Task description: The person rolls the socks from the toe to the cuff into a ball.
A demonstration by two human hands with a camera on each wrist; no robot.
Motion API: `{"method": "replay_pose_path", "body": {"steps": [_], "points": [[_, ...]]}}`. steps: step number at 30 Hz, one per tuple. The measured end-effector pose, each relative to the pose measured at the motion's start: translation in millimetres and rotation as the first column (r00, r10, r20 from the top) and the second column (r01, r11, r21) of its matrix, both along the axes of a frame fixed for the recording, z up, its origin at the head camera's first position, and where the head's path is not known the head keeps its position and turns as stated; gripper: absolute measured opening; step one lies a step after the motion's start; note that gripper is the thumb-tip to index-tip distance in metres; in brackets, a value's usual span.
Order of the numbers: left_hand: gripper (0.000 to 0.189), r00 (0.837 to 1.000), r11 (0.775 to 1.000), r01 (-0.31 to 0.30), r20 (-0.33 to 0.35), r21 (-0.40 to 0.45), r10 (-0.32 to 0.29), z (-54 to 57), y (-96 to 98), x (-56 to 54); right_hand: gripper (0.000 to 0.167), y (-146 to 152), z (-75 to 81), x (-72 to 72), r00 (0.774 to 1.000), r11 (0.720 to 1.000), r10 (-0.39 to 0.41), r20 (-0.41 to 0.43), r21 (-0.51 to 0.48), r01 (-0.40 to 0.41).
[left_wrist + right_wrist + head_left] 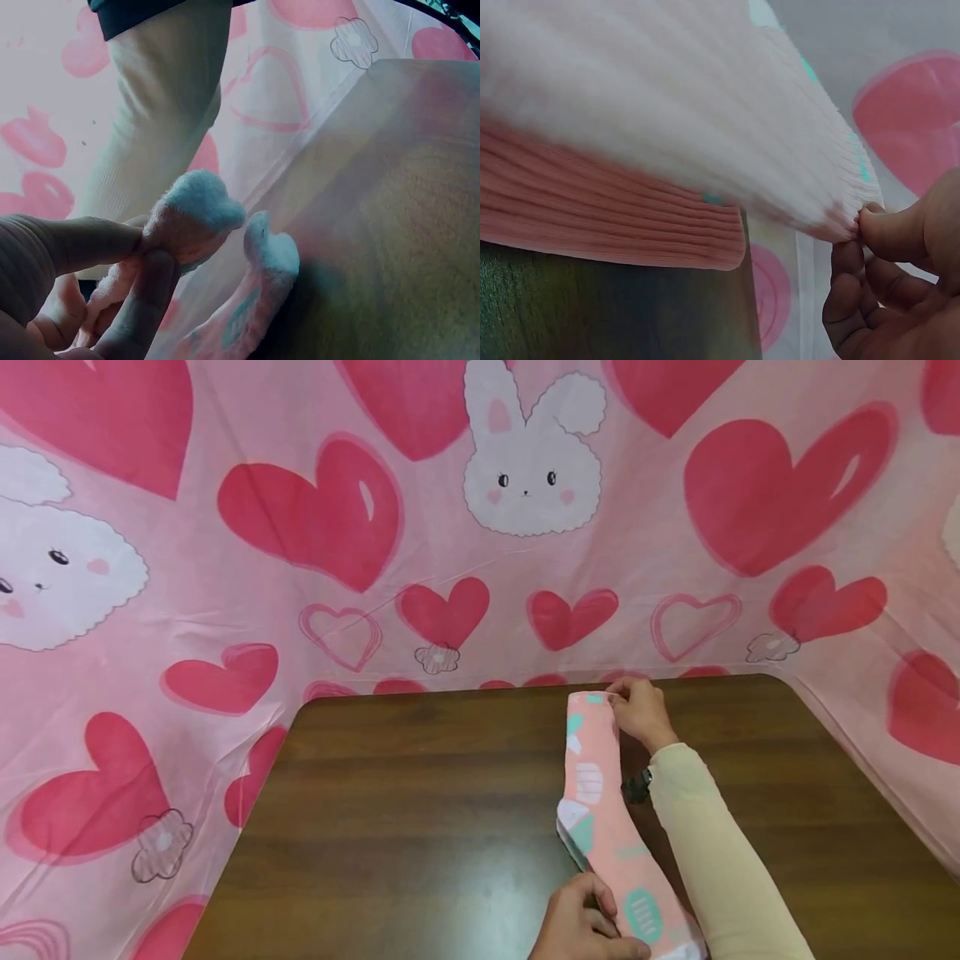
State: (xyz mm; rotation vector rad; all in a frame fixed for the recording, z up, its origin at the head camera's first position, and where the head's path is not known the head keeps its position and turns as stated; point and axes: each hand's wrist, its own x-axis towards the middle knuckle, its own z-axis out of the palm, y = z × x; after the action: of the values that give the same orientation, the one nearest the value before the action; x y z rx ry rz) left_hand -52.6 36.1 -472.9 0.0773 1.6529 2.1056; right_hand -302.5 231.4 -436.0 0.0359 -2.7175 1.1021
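A pink sock (pixel 600 785) with white and mint patches stretches lengthwise at the right half of the table. By the corner of its cuff, my right hand (pixel 643 708) pinches it between thumb and fingers near the far edge. Toward the toe end, my left hand (pixel 573 918) grips the near side; in the left wrist view thumb and finger pinch the fabric beside the pale toe. A second, matching sock (pixel 615 217) lies on the table underneath, its ribbed cuff showing in the right wrist view. The raised sock hides most of it from the head view.
The brown wooden table (pixel 390 827) has rounded far corners. Pink cloth (pixel 435 552) printed with hearts and rabbits hangs behind it and along both sides. A dark band (pixel 637 785) sits near the right wrist.
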Motion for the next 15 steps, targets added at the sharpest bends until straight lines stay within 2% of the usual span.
{"method": "replay_pose_path", "body": {"steps": [4, 10, 15], "points": [[0.039, 1.000, 1.000, 0.003, -0.008, -0.021, -0.003, -1.3, -0.8, -2.0, 0.019, 3.7, -5.2, 0.8, 1.000, 1.000, -0.025, 0.016, -0.006, 0.025], [0.039, 1.000, 0.999, 0.017, -0.011, -0.032, -0.017, -2.6, -1.2, -4.6, 0.020, 7.6, -13.4, 2.0, 0.994, 0.998, -0.054, 0.092, -0.015, 0.056], [0.040, 1.000, 0.999, 0.005, -0.004, -0.039, -0.006, -2.7, -1.0, -5.0, 0.020, 5.8, -19.3, 0.6, 0.991, 0.998, -0.048, 0.127, -0.028, 0.052]]}}
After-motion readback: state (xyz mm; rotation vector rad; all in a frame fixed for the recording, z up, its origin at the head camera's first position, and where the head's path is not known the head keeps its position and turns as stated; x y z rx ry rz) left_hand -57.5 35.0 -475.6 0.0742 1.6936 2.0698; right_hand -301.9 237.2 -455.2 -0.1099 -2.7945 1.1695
